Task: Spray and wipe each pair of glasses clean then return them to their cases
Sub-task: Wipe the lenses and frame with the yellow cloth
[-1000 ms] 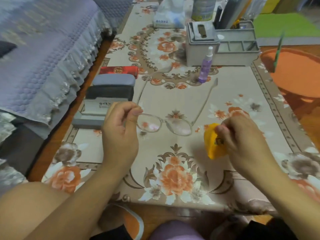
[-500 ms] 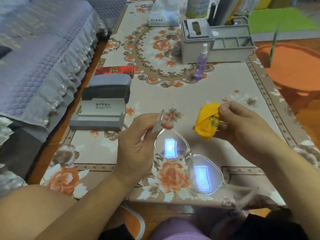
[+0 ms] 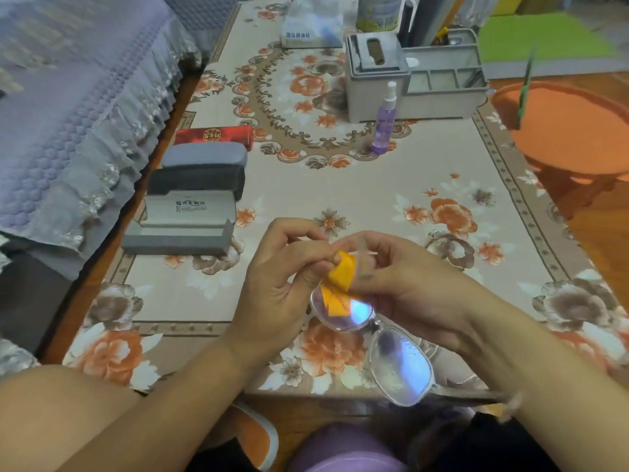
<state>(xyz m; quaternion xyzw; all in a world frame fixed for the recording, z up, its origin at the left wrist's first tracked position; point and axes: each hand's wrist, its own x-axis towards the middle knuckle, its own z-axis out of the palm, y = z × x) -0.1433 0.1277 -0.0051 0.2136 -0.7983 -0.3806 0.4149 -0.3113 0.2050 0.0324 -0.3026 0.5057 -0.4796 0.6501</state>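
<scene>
both hands have met: right hand [image 3: 401, 287] now presses the cloth [image 3: 340, 277] onto the glasses [image 3: 381, 338], pinched by the left hand [image 3: 282, 281]; wiping has begun.

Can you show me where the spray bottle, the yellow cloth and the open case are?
spray bottle [image 3: 385, 126], head view, on its purple body.
yellow cloth [image 3: 341, 274], head view, on the fold between the hands.
open case [image 3: 177, 238], head view, on its front wall.

Four glasses cases [image 3: 200, 185] stacked at nine o'clock (one open), one pair of glasses [image 3: 374, 338], one cloth [image 3: 338, 284], one spray bottle [image 3: 385, 122], possibly more hidden.
</scene>
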